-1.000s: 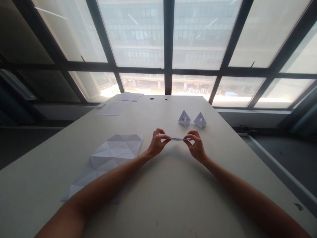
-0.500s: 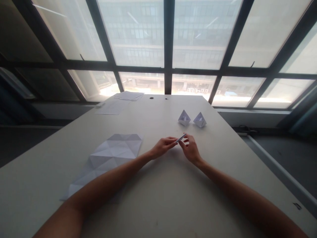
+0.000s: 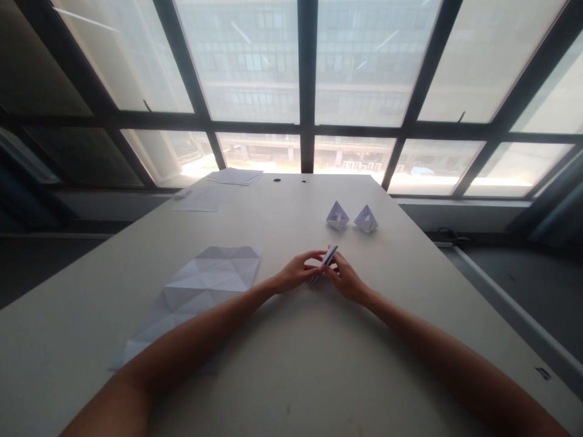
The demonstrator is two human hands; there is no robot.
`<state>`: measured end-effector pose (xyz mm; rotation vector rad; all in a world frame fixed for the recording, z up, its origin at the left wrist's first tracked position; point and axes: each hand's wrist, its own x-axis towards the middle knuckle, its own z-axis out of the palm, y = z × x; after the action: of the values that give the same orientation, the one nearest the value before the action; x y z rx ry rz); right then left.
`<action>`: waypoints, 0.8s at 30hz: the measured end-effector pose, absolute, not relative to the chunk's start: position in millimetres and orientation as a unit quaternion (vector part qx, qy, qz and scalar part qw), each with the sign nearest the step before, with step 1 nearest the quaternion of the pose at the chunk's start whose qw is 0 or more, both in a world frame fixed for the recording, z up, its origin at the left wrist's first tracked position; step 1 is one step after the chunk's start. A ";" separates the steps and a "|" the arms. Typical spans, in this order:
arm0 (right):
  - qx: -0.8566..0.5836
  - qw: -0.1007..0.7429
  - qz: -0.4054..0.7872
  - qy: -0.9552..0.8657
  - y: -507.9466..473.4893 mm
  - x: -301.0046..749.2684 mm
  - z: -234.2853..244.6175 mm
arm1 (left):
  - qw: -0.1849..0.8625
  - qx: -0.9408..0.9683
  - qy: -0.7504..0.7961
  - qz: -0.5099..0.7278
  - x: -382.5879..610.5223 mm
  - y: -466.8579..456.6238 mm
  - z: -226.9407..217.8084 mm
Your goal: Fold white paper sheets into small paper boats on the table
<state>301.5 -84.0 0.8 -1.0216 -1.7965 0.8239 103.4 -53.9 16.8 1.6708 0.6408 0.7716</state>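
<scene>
Both of my hands meet at the middle of the table (image 3: 291, 364) around a small folded piece of white paper (image 3: 327, 260). My left hand (image 3: 298, 272) pinches its near end with closed fingers. My right hand (image 3: 347, 278) grips it from the right side, fingers curled on it. The folded paper stands tilted on edge between them, its far tip raised. Two finished folded paper boats (image 3: 337, 215) (image 3: 366, 219) sit side by side on the table just beyond my hands.
A large creased white sheet (image 3: 200, 291) lies flat to the left of my left forearm. Loose sheets of paper (image 3: 218, 188) lie at the far left of the table by the windows. The table's right edge drops to a dark floor.
The paper was held stretched flat between hands that were apart. My hands have come together and lowered toward the table, and the folded paper now stands tilted on edge between them.
</scene>
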 end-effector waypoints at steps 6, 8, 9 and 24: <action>-0.419 0.443 0.291 -0.737 -91.0 293.9 8.2 | 0.400 0.780 0.322 0.357 111.5 -59.5 17.4; -0.428 0.437 0.249 -0.750 -93.9 290.3 9.2 | 0.334 0.803 0.334 0.363 114.2 -63.0 18.8; -0.435 0.435 0.225 -0.755 -95.0 289.4 9.4 | 0.321 0.806 0.339 0.363 114.7 -64.1 18.9; -0.387 0.482 0.316 -0.719 -82.0 317.1 7.9 | 0.638 0.588 0.295 0.399 99.6 -53.8 20.3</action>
<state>317.1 -82.0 7.9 -0.9432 -1.7534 0.7708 99.6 -53.8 20.3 1.3430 0.6744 0.9101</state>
